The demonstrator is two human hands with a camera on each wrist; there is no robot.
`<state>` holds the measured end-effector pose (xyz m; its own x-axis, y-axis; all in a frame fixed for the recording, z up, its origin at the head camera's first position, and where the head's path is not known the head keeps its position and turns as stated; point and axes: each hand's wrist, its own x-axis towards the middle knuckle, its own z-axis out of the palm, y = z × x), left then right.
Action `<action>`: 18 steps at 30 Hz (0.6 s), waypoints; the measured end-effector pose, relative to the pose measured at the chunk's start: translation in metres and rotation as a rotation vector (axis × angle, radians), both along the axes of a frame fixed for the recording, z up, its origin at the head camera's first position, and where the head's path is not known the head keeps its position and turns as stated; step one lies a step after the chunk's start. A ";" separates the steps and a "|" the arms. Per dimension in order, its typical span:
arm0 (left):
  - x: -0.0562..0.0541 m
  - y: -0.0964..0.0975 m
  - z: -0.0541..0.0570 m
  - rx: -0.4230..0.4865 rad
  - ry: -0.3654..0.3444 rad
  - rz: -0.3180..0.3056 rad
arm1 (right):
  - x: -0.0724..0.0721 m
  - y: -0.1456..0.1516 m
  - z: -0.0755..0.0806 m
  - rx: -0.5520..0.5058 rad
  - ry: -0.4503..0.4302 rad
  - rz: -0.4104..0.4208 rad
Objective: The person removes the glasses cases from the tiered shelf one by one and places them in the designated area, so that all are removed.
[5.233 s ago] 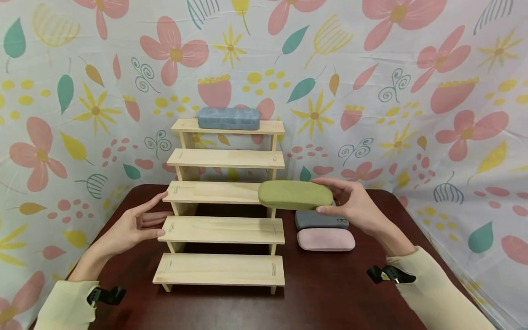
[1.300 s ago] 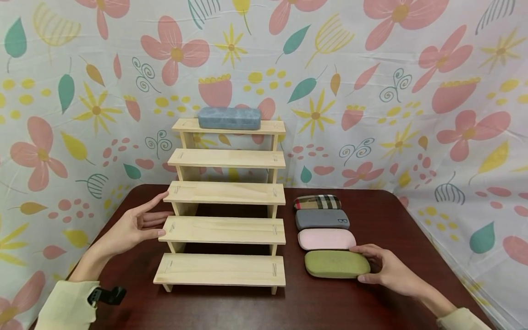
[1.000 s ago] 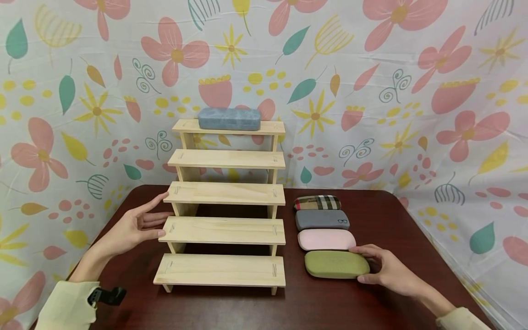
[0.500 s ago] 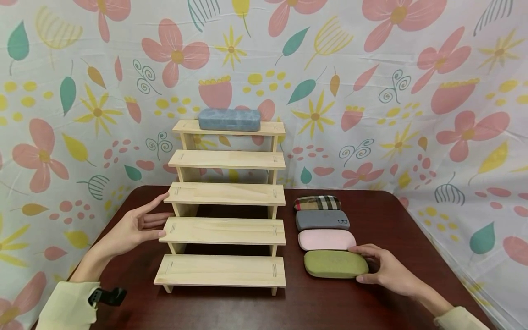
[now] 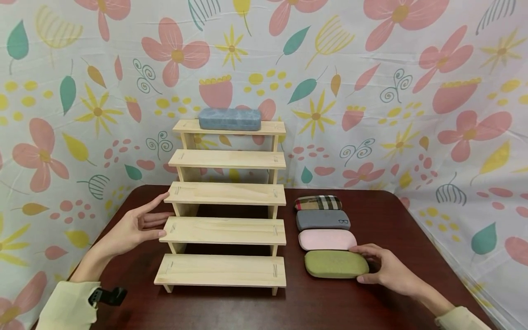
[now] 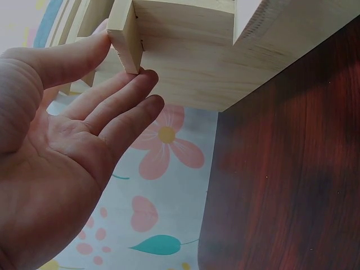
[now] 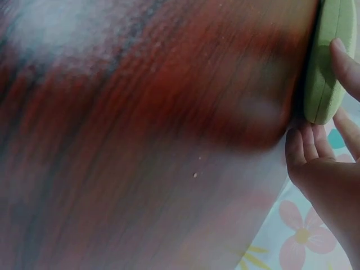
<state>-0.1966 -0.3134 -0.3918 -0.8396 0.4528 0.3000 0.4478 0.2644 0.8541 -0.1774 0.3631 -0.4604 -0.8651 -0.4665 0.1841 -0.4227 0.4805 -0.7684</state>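
A wooden five-step display stand [image 5: 224,231] rises on the table, with a blue glasses case [image 5: 229,119] on its top step. My left hand [image 5: 129,231] holds the stand's left side; in the left wrist view the thumb and fingers lie on opposite edges of a plank end [image 6: 125,36]. On the right, a green glasses case [image 5: 336,264] lies flat on the table. My right hand [image 5: 389,271] grips its right end, thumb at the near edge and index finger at the far edge. In the right wrist view the green case shows partly, at the upper right.
Behind the green case lie a pink glasses case [image 5: 327,239], a grey one [image 5: 323,220] with a small glasses print, and a plaid one [image 5: 317,202]. The dark table [image 5: 321,307] is backed by a floral cloth [image 5: 371,59]. Four steps of the stand are bare.
The right hand brought the green glasses case from beside the stand's middle step down onto the table, in front of the pink case. Over the last second both hands have stayed still.
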 end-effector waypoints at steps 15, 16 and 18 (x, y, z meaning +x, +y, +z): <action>-0.001 -0.001 0.000 -0.009 0.002 -0.003 | -0.002 -0.001 0.000 -0.042 -0.004 -0.023; 0.000 -0.001 0.000 -0.009 -0.001 0.000 | -0.002 -0.001 0.000 -0.043 -0.007 -0.024; 0.000 0.000 0.000 -0.009 -0.006 0.005 | -0.002 -0.001 0.000 -0.044 -0.012 -0.029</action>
<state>-0.1967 -0.3138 -0.3914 -0.8436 0.4515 0.2908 0.4412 0.2738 0.8546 -0.1793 0.3617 -0.4609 -0.8804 -0.4330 0.1931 -0.3996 0.4584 -0.7938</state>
